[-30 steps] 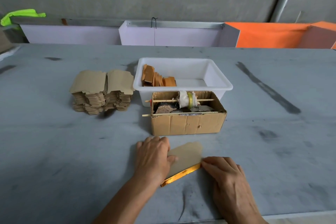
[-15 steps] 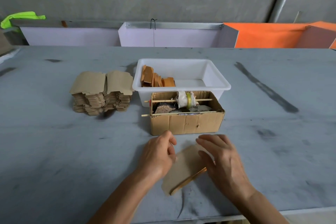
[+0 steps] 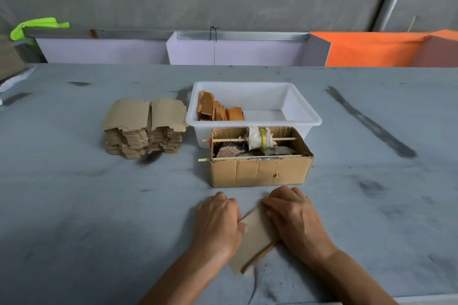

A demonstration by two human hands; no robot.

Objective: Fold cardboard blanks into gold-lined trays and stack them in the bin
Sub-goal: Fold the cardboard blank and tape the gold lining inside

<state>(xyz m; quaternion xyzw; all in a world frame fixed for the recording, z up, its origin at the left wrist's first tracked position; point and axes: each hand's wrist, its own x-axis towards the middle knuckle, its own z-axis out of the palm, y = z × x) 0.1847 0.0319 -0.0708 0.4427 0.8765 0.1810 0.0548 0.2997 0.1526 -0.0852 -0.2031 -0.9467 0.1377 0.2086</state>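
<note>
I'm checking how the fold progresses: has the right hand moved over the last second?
Yes. The right hand has gone from the cardboard blank's near edge up toward the cardboard box.
</note>
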